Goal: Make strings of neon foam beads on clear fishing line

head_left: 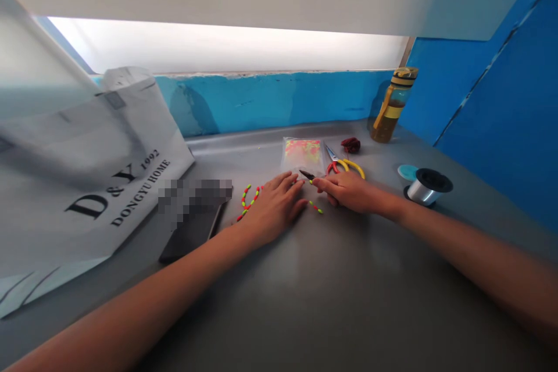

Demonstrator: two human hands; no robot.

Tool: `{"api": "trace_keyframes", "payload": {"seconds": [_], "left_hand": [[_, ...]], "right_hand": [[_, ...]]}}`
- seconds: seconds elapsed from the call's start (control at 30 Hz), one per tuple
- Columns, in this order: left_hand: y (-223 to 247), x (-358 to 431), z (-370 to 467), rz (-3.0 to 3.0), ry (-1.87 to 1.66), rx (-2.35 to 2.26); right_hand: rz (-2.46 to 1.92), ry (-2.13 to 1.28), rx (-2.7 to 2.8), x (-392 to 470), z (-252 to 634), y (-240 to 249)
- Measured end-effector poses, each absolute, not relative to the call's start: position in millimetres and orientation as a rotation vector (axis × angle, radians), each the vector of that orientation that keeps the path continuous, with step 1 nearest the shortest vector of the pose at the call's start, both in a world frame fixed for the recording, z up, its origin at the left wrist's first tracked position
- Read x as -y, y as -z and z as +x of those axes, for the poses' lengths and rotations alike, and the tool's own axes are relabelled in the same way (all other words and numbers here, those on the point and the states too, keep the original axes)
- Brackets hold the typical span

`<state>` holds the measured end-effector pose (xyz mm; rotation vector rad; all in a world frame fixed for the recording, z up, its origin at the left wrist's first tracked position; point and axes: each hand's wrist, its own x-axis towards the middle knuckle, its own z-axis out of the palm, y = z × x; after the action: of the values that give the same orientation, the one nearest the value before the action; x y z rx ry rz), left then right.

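A string of red and yellow-green beads (244, 202) curves on the grey table beside my left hand (278, 203), which lies palm down with its fingers spread, partly over the string. My right hand (344, 190) is closed round small dark-tipped pliers (307, 175), whose jaws point left toward my left fingertips. A short run of beads (315, 207) shows between the two hands. Just behind the hands lies a clear bag of pink and yellow beads (302, 152). Red-and-yellow-handled scissors (344, 164) rest right of the bag.
At the left stands a large white bag (126, 157), with a dark flat device (192, 235) beside it. Farther back are dark red yarn (350, 145) and a bottle (392, 107). A wire spool (427, 187) and a turquoise disc (408, 172) are on the right.
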<state>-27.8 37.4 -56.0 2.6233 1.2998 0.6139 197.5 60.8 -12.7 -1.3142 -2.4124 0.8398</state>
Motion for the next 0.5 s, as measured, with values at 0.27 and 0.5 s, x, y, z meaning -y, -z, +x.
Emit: {"api": "trace_keyframes", "payload": {"seconds": [0.27, 0.5], "left_hand": [[61.4, -40.3, -29.1, 2.638, -0.542, -1.321], [58.6, -39.6, -28.5, 2.678, -0.531, -1.297]], "right_hand": [[-1.325, -0.833, 2.386, -59.7, 196.4, 12.3], [-1.306, -0.845, 2.401, -59.1, 196.8, 10.8]]}}
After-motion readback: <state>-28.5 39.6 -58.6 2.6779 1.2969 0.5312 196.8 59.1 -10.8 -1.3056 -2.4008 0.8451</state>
